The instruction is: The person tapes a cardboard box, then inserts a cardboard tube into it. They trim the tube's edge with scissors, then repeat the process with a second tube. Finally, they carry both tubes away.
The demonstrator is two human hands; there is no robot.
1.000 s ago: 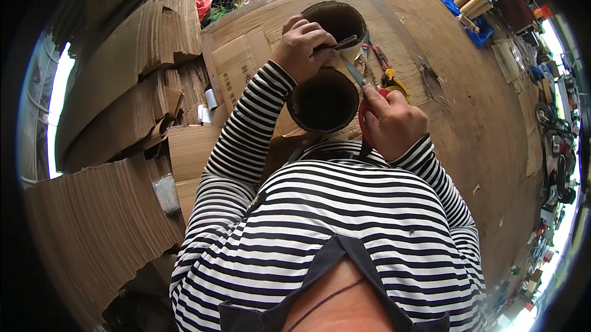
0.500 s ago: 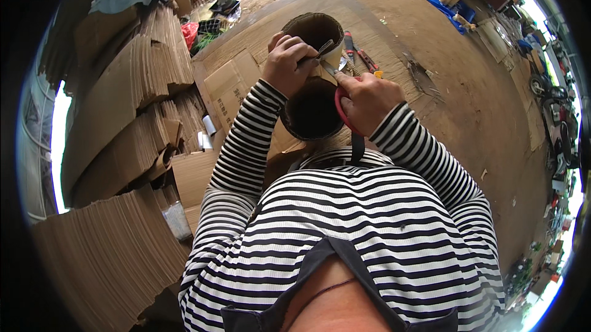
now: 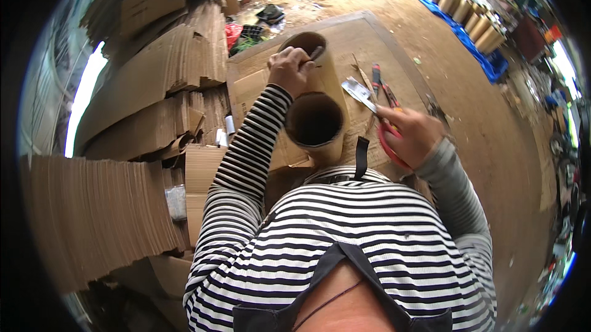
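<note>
We are in what looks like a rough workshop, or a shed used as one: a bare earth floor [image 3: 492,160], tall stacks of flattened cardboard [image 3: 101,212] at our left, and before us a broad wooden board [image 3: 349,36] with hand tools [image 3: 377,78] lying on it. Farther off we see brown cylinders [image 3: 490,40] grouped on a blue sheet [image 3: 492,72].

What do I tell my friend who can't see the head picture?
A person's left hand grips the rim of the farther of two brown tubes, and the right hand, blurred, holds red-handled scissors off to the side. The tubes are on a wooden board, with cardboard stacks at left.
</note>
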